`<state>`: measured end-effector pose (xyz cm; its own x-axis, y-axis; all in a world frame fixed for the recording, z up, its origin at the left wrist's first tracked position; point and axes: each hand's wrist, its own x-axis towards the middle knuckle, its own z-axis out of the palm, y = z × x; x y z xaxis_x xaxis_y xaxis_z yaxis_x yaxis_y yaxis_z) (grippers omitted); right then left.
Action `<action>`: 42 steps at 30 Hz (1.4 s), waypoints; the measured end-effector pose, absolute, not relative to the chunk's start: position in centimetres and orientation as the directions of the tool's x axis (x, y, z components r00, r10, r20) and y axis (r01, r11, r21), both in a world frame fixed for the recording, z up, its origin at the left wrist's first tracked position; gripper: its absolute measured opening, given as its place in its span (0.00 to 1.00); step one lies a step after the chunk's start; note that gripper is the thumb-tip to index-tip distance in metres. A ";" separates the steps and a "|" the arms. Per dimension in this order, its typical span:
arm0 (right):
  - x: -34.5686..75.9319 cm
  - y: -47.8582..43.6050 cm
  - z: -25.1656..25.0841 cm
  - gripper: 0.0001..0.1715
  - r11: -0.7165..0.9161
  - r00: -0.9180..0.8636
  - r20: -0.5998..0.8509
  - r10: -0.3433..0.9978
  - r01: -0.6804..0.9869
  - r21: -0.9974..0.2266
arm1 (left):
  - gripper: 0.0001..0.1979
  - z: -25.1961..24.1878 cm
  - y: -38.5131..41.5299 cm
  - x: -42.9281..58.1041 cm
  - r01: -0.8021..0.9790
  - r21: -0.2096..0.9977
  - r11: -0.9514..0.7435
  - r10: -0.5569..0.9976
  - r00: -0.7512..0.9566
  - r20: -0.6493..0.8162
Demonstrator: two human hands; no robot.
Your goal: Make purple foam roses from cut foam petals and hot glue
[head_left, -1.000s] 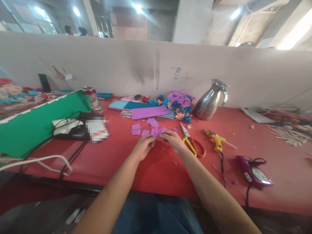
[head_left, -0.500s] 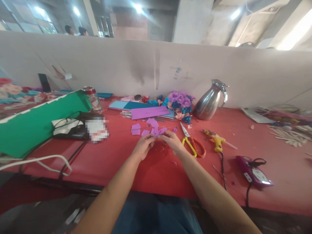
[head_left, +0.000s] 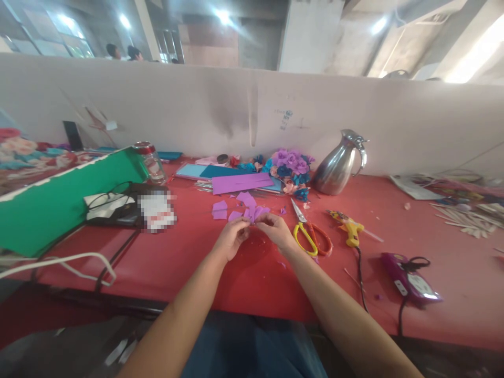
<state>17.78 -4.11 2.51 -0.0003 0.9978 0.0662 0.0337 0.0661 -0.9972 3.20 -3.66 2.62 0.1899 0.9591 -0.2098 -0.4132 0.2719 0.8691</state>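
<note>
My left hand (head_left: pixel 233 236) and my right hand (head_left: pixel 276 231) meet over the red table (head_left: pixel 252 273), fingers pinched together on a small purple paper piece (head_left: pixel 255 214). Several loose purple paper pieces (head_left: pixel 220 209) lie just beyond my fingertips. A long purple sheet (head_left: pixel 241 182) rests on blue sheets behind them. Yellow-and-orange scissors (head_left: pixel 309 233) lie right beside my right hand.
A yellow glue gun (head_left: pixel 348 226) and a purple device (head_left: pixel 409 273) with a cord lie to the right. A steel jug (head_left: pixel 338 164) and paper flowers (head_left: pixel 290 167) stand at the back wall. A green board (head_left: pixel 59 199), glasses (head_left: pixel 110 194) and a jar (head_left: pixel 151 160) sit left.
Both hands have stayed together on the purple piece, shifting very slightly toward the loose pieces; the camera tilted a little.
</note>
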 end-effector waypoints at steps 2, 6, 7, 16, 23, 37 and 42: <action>17.8 -4.2 2.6 0.09 0.071 0.008 0.072 0.997 0.027 -0.997 | 0.07 2.6 -3.7 3.2 -0.413 0.867 0.278 0.958 0.185 -0.219; 17.7 -4.4 2.7 0.10 0.103 0.017 0.103 0.995 0.027 -0.994 | 0.08 2.6 -3.8 3.3 -0.381 0.888 0.258 0.961 0.191 -0.198; 17.6 -4.4 2.7 0.11 0.107 0.024 0.107 0.994 0.034 -0.994 | 0.09 2.5 -3.8 3.3 -0.369 0.896 0.246 0.964 0.190 -0.186; 16.8 -4.0 1.9 0.14 0.063 0.137 0.066 0.988 0.020 -0.998 | 0.10 1.6 -3.7 3.4 -0.270 0.959 0.082 0.986 0.165 -0.037; 16.9 -4.2 2.1 0.09 0.099 0.105 0.094 0.990 -0.040 -0.994 | 0.10 1.8 -3.8 3.4 -0.273 0.958 0.086 0.986 0.162 -0.042; 17.4 -4.8 2.5 0.14 0.162 0.046 0.160 0.986 -0.053 -0.985 | 0.11 1.8 -3.8 3.2 -0.318 0.946 0.060 0.986 0.168 -0.007; 17.4 -4.3 2.2 0.16 0.193 0.089 0.188 0.978 -0.047 -0.980 | 0.10 1.7 -3.9 3.1 -0.317 0.948 0.023 0.984 0.175 0.034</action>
<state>17.39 -4.33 2.16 0.0891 0.9781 0.1880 -0.0474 0.1927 -0.9801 3.09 -3.89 1.69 0.1746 0.9840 0.0342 -0.3168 0.0232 0.9482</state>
